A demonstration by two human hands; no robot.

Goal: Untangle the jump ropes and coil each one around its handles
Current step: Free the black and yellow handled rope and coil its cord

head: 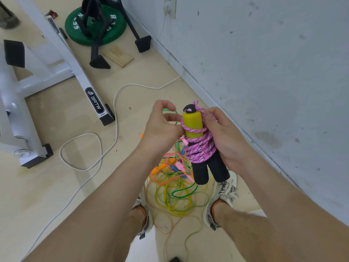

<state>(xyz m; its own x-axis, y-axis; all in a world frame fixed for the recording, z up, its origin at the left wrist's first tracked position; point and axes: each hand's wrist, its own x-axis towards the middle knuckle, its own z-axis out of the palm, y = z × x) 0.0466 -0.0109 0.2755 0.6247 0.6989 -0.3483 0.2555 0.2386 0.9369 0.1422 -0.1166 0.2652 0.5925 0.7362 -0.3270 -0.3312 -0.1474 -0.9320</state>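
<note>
A pink-and-black braided jump rope (pixel 201 149) is coiled around its two handles, which are black foam with yellow upper parts (pixel 192 122). My right hand (pixel 224 140) grips this bundle from the right side, holding it upright at chest height. My left hand (pixel 162 127) is at the bundle's left, fingers curled, pinching the rope where a loop crosses the yellow handle. On the floor between my shoes lies a tangle of thin plastic jump ropes (pixel 175 190) in green, yellow, orange and pink, with small blue and pink handles.
A grey wall (pixel 273 72) runs along the right. A white machine frame (pixel 56 59) stands at left, a green weight plate (pixel 95 25) with black bars behind it, a wooden block (pixel 119 56) nearby. A white cable (pixel 113 118) loops across the beige floor.
</note>
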